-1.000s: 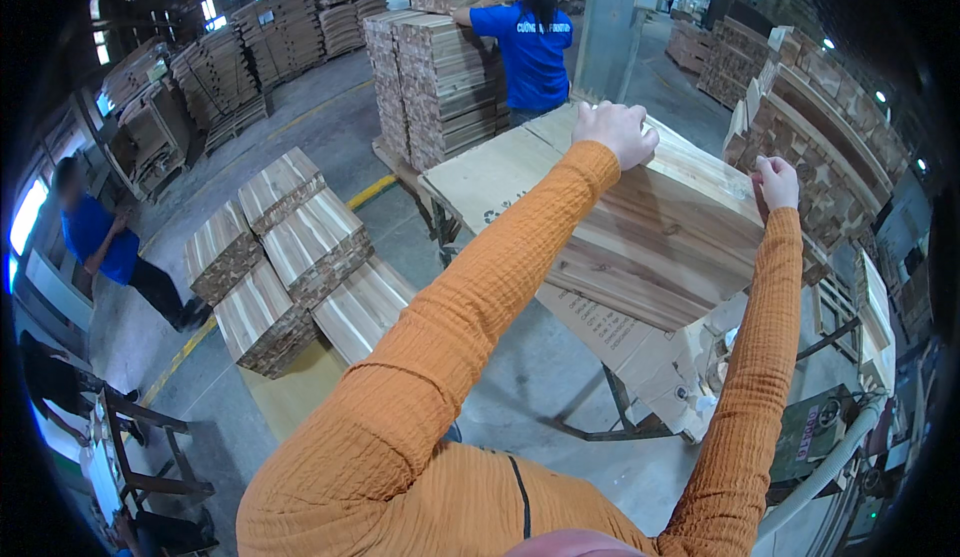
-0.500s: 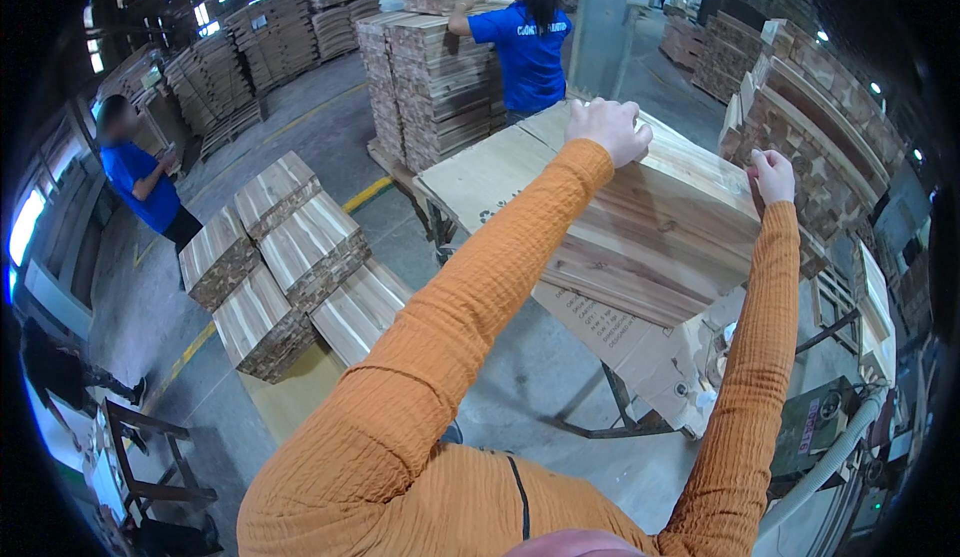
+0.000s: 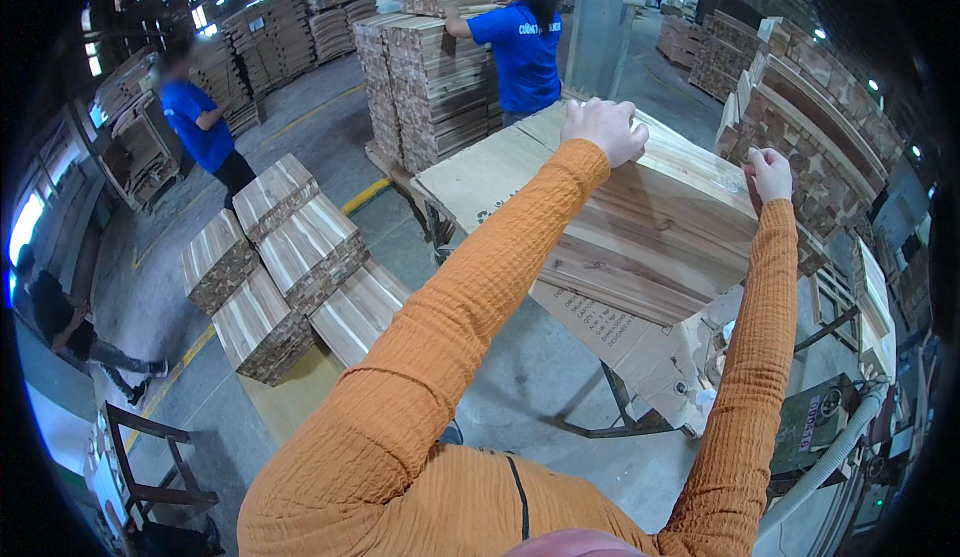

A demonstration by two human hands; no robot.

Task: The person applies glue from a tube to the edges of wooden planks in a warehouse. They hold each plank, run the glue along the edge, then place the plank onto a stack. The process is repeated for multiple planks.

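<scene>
A stack of wooden boards (image 3: 650, 227) lies on a worktable covered with cardboard (image 3: 590, 322), its long side toward me. My left hand (image 3: 607, 129) is bent over the far left end of the stack's top, fingers curled down on the uppermost board; the fingertips are partly hidden. At the near right end, my right hand (image 3: 769, 174) has its thumb and fingers closed at the corner of the top board. Both arms, in orange sleeves, reach forward over the stack.
Bundled wood blocks (image 3: 310, 247) sit on a low pallet at left. A tall wood stack (image 3: 425, 87) stands ahead, a person in blue (image 3: 520, 47) beside it. More stacked wood (image 3: 810, 117) rises at right, above a green machine (image 3: 815, 422) with a hose. Other people walk at left.
Both hands stay in nearly the same place on the boards. At left, the person in blue has moved rightward, and another person in dark clothes has come further into view.
</scene>
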